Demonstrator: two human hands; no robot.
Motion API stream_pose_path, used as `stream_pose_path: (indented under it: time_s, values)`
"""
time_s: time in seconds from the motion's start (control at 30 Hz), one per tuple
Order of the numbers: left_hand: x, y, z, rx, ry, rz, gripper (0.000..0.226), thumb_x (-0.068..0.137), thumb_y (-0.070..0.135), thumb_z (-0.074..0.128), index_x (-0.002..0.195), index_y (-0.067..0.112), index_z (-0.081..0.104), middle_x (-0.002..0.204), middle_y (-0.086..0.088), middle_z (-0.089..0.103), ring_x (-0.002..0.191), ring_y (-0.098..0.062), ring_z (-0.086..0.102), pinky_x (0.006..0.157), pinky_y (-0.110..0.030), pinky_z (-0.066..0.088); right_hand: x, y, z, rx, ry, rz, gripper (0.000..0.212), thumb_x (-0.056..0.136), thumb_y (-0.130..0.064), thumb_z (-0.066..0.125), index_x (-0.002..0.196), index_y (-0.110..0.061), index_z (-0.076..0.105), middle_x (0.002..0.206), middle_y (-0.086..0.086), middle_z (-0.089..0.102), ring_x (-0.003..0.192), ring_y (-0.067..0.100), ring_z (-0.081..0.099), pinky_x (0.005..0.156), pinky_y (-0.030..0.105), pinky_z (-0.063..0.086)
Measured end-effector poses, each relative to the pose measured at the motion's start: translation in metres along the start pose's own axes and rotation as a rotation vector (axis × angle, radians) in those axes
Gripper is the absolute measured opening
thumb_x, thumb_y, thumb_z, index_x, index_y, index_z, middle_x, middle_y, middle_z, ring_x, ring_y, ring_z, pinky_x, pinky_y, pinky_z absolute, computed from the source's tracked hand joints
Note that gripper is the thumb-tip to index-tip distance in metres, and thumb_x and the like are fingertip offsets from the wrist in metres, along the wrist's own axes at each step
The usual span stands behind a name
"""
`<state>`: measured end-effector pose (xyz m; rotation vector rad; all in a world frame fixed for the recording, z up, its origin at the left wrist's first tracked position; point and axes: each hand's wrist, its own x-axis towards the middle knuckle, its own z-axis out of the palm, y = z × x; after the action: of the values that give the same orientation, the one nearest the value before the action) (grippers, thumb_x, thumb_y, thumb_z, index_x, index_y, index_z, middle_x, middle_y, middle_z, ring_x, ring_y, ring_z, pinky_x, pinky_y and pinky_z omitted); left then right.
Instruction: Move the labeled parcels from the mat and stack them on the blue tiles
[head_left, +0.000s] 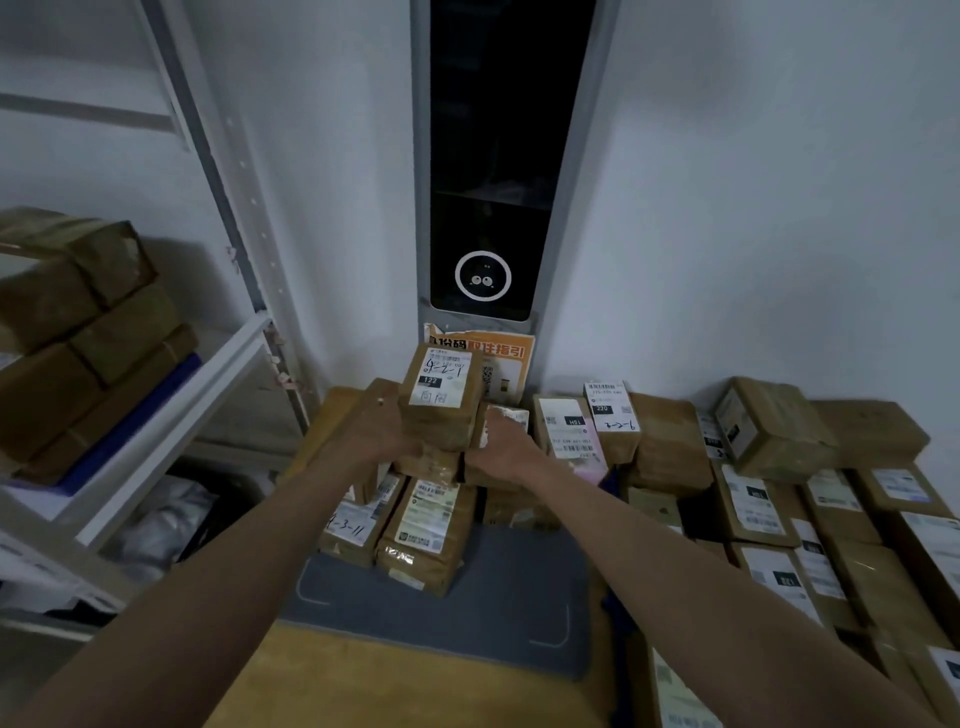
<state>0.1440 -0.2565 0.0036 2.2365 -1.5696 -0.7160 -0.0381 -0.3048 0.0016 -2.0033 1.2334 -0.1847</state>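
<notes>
Both arms reach forward to a short column of brown parcels at 12 o'clock, in front of the dark kiosk screen (485, 156). The left hand (387, 428) presses against the left side of the column and the right hand (498, 447) against its right side, so the fingers of both are wrapped onto the cardboard. How many boxes are actually clamped cannot be told, since the fingertips are hidden behind them. The top parcel (441, 395), whose label carries a black "122", sits upright on the column with its label facing the camera.

More labeled parcels (426, 530) lie on the grey mat (467, 613) just toward 6 o'clock from the hands. The stacked parcels (779, 493) fill the floor from 2 to 4 o'clock. A sliver of blue (615, 480) shows at the stack's near-left edge, likely the tiles.

The step in hand seems to be lifting this column as one. To do it well, the person should squeeze inward evenly from both sides, with the palms low enough to catch the bottom box. The load should stay level, because the top parcel is only resting there and could slide off. The swing toward 3 o'clock should be slow, and the landing spot should be a flat one among the boxes already there.
</notes>
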Motion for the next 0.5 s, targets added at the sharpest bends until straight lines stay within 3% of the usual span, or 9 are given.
stream_pose_path:
  time_s: [0.13,0.23,0.3,0.4,0.5]
  values:
    - [0.017,0.008,-0.003,0.037,0.006,-0.030,0.079,0.073,0.031,0.081,0.139,0.015,0.041,0.128,-0.007,0.055,0.111,-0.021,0.054,0.052,-0.013,0.030,0.025,-0.005,-0.002,-0.010,-0.019,0.032,0.049,0.086,-0.031,0.070,0.131,-0.016,0.058,0.130,0.005,0.061,0.121,0.024,0.055,0.103,0.037,0.046]
    - [0.031,0.013,-0.004,0.025,0.003,-0.040,0.066,0.075,0.035,0.080,0.131,0.012,0.051,0.124,-0.008,0.060,0.110,-0.022,0.059,0.070,-0.021,0.047,0.039,-0.006,-0.003,0.046,-0.050,0.061,0.054,0.084,-0.026,0.073,0.134,-0.014,0.056,0.132,0.007,0.060,0.122,0.026,0.054,0.104,0.036,0.045]
    - [0.036,0.015,-0.006,0.029,-0.003,-0.063,0.065,0.078,0.043,0.077,0.130,0.012,0.053,0.125,-0.008,0.061,0.110,-0.022,0.060,0.079,-0.024,0.048,0.044,-0.006,-0.002,0.118,-0.065,0.080,0.058,0.084,-0.022,0.074,0.137,-0.014,0.052,0.135,0.007,0.058,0.125,0.026,0.052,0.108,0.039,0.043]
    - [0.038,0.020,-0.007,0.103,0.016,-0.087,0.065,0.081,0.053,0.070,0.132,0.017,0.054,0.126,-0.008,0.061,0.115,-0.022,0.057,0.071,-0.018,0.039,0.051,-0.007,-0.002,0.193,-0.062,0.086,0.060,0.083,-0.026,0.075,0.138,-0.017,0.053,0.136,0.007,0.058,0.125,0.025,0.053,0.109,0.040,0.043]
    - [0.040,0.027,-0.005,0.108,-0.011,-0.112,0.066,0.083,0.041,0.073,0.137,0.014,0.047,0.131,-0.009,0.056,0.121,-0.022,0.052,0.064,-0.012,0.035,0.055,-0.003,-0.006,0.282,-0.032,0.149,0.050,0.083,-0.013,0.072,0.132,-0.014,0.057,0.130,0.008,0.061,0.121,0.025,0.055,0.105,0.041,0.045]
